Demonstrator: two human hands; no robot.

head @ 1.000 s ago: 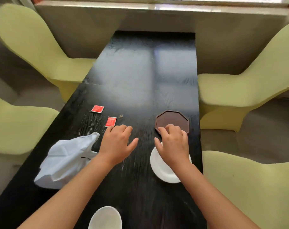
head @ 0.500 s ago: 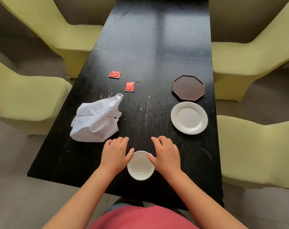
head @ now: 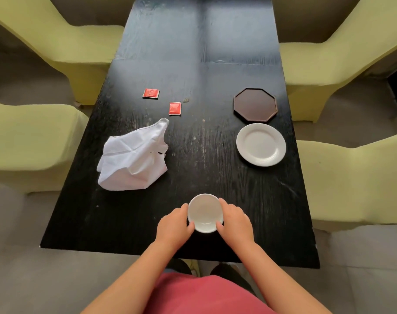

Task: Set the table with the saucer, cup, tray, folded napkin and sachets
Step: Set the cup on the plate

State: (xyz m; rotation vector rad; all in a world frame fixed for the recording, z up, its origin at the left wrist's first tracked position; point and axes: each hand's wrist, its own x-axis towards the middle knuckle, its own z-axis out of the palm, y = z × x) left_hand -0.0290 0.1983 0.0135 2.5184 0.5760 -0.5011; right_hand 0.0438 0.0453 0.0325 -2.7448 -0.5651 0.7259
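Observation:
A small white cup (head: 205,211) sits near the front edge of the black table (head: 215,64). My left hand (head: 174,226) and my right hand (head: 236,220) cup it from both sides, fingers touching its wall. The white saucer (head: 261,144) lies at the right, with the brown octagonal tray (head: 255,107) just beyond it. A crumpled white napkin (head: 134,158) lies at the left. Two red sachets (head: 150,93) (head: 175,108) lie beyond the napkin.
Pale green covered chairs stand on both sides of the table: two at the left (head: 29,141) (head: 63,37) and two at the right (head: 356,182) (head: 342,53). My red shirt (head: 193,293) fills the bottom of the view.
My hands have closed in on the cup from resting beside it to gripping its sides. Earlier they drew back from the tray and sachets; the view tilted down.

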